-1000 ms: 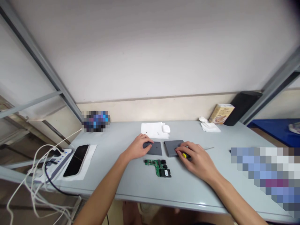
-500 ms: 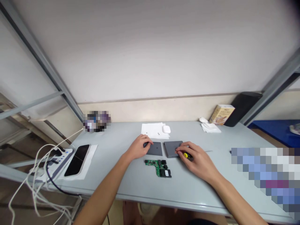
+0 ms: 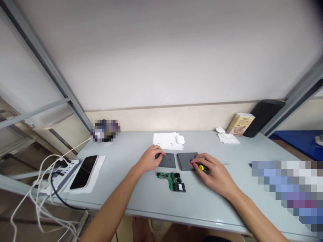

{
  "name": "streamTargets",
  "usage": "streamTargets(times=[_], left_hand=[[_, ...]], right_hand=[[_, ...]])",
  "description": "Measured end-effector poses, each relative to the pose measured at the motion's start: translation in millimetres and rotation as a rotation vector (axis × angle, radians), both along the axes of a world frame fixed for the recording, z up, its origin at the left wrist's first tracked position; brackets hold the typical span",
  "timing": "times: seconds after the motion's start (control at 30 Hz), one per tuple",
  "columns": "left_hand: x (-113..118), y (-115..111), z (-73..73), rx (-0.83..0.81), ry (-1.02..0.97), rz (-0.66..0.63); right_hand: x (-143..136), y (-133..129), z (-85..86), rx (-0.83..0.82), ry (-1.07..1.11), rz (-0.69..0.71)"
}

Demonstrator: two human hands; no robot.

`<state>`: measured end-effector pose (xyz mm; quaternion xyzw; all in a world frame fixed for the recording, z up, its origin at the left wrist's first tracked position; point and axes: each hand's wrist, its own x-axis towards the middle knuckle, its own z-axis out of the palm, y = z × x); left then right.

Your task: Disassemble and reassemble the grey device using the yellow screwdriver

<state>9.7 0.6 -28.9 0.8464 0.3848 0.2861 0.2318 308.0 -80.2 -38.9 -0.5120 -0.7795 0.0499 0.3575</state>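
Observation:
My left hand (image 3: 150, 158) is closed at the left edge of a flat dark grey cover plate (image 3: 168, 161), its fingertips curled over that edge. To the right lies a dark grey box-like casing (image 3: 185, 161), with the thumb and fingertips of my right hand (image 3: 210, 171) against its right side. That hand also grips a screwdriver (image 3: 202, 167) with a yellow-and-black handle, its thin shaft pointing right. In front of both parts rests a green circuit board (image 3: 170, 181) with black components.
Behind, white paper (image 3: 164, 139) carries small dark bits and a white earbud case (image 3: 180, 139). At left are a phone (image 3: 84, 172), a power strip (image 3: 60, 176) and tangled cables (image 3: 37, 208). Tissues (image 3: 228, 137), a yellow box (image 3: 240, 124) and a black cylinder (image 3: 264, 117) stand back right.
The whole view has shifted very slightly. Both hands, the casing, the plate and the circuit board keep practically the same places relative to each other.

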Motion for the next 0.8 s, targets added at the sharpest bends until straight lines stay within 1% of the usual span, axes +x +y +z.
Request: streamTargets(times=[0.23,0.5,0.8], left_hand=[[0.8,-0.2,1.2,-0.002,-0.007,-0.004],[0.3,0.0,0.3,-0.001,-0.002,0.001],[0.6,-0.5,1.9,-0.004,-0.011,0.005]], right_hand=[[0.4,0.6,-1.4,-0.001,0.005,0.002],[-1.3,-0.6,3.0,0.003,0.010,0.007],[0.0,0.3,-1.0,-0.006,0.022,0.012]])
